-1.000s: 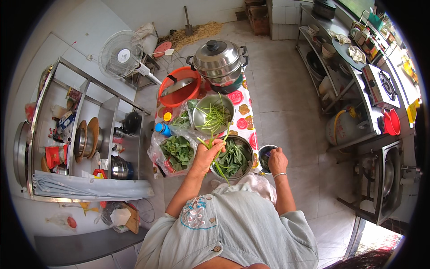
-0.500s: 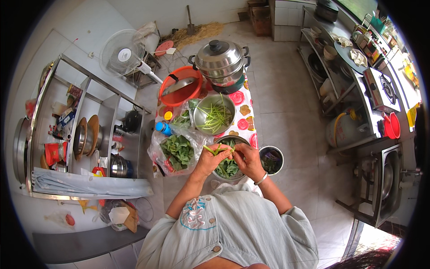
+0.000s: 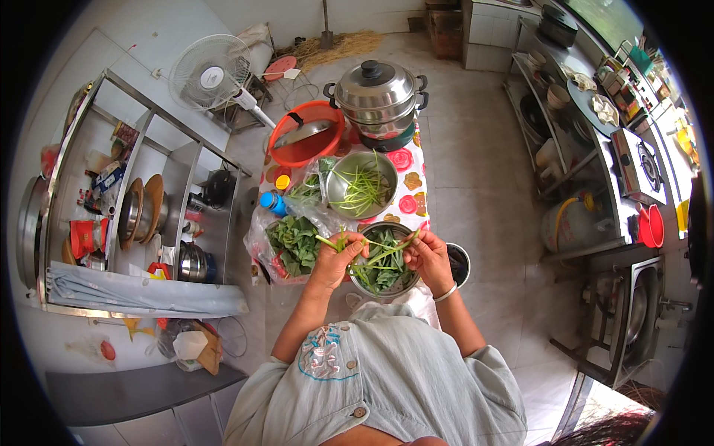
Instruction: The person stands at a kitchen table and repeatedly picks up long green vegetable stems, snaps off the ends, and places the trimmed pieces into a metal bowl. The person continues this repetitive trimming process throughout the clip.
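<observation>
My left hand (image 3: 341, 256) is closed round green vegetable stems (image 3: 327, 241) above a metal bowl of leafy greens (image 3: 389, 280). My right hand (image 3: 431, 260) pinches the end of a thin green stem (image 3: 405, 240), held off to the right over the same bowl. Just beyond, a metal bowl (image 3: 395, 182) contains long peeled-looking stems (image 3: 364, 186). Left of my left hand, a clear plastic bag (image 3: 256, 249) holds a heap of broad green leaves (image 3: 294, 241). My right hand partly hides a small bin (image 3: 465, 276) beside the table.
A lidded steel steamer pot (image 3: 374, 97) and an orange basin (image 3: 305, 152) with a metal lid stand at the table's far end. A blue-capped bottle (image 3: 272, 202) is near the bag. A standing fan (image 3: 212, 76) and metal shelving (image 3: 186, 208) are left; a gas stove (image 3: 641, 165) is right.
My hands have moved apart, the right one going right and pulling a thin stem away from the left. The view has shifted slightly.
</observation>
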`<act>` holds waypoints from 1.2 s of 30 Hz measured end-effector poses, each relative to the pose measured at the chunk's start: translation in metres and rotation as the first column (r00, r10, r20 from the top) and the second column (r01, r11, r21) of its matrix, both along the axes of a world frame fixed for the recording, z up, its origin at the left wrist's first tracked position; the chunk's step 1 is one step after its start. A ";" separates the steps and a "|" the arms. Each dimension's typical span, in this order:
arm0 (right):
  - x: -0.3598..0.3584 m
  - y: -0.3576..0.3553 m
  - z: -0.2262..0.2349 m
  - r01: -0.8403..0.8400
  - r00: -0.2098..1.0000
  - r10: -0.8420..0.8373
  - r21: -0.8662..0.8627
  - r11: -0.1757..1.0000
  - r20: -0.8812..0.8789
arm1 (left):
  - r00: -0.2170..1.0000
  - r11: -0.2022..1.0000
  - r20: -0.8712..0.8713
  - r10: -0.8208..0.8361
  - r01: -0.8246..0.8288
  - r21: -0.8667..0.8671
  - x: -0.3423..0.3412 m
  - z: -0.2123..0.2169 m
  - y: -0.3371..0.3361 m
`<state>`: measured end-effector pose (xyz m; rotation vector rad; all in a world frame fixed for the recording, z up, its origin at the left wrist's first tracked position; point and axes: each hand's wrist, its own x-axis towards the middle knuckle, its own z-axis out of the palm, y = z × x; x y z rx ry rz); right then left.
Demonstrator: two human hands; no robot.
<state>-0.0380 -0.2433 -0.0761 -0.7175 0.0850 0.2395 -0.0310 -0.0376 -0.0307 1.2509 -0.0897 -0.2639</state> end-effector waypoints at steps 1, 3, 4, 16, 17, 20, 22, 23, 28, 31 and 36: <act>0.002 -0.002 -0.007 -0.023 0.999 0.022 0.025 0.999 0.028 | 0.999 0.999 -0.018 0.041 -0.041 -0.018 0.001 0.001 0.006; 0.005 -0.001 -0.011 -0.012 0.999 0.012 -0.008 1.000 0.036 | 0.992 0.993 -0.059 0.111 -0.114 -0.041 0.003 0.002 0.022; 0.006 0.000 -0.012 -0.007 0.999 0.008 -0.024 1.000 0.040 | 0.982 0.977 -0.067 0.177 -0.183 -0.106 0.005 0.003 0.028; 0.011 0.024 0.000 -0.098 0.984 0.126 -0.211 0.973 0.122 | 0.894 0.883 0.028 0.448 -0.447 0.144 0.006 0.030 0.057; 0.010 0.028 -0.001 -0.113 0.977 0.156 -0.271 0.956 0.144 | 0.919 0.902 0.037 0.393 -0.393 0.179 0.004 0.030 0.045; 0.005 0.038 0.008 -0.172 0.957 0.231 -0.297 0.939 0.177 | 0.971 0.934 0.073 0.228 -0.240 0.264 0.000 0.005 0.020; 0.001 0.042 0.011 -0.035 0.929 0.207 -0.482 0.875 0.308 | 0.990 0.923 0.082 0.113 -0.135 0.361 -0.003 0.008 0.008; 0.000 0.043 0.012 0.043 0.905 0.204 -0.560 0.827 0.372 | 0.992 0.903 0.097 0.083 -0.116 0.415 -0.005 0.007 0.004; -0.002 0.041 0.031 0.389 0.774 0.232 -0.732 0.560 0.589 | 0.986 0.798 0.162 0.035 -0.125 0.589 -0.007 0.014 -0.003; -0.005 0.041 0.032 0.442 0.750 0.222 -0.722 0.531 0.623 | 0.987 0.812 0.153 0.047 -0.127 0.570 -0.007 0.012 -0.004; -0.006 0.046 0.032 0.603 0.648 0.168 -0.635 0.484 0.743 | 0.993 0.903 0.024 0.119 -0.118 0.413 -0.007 0.004 -0.005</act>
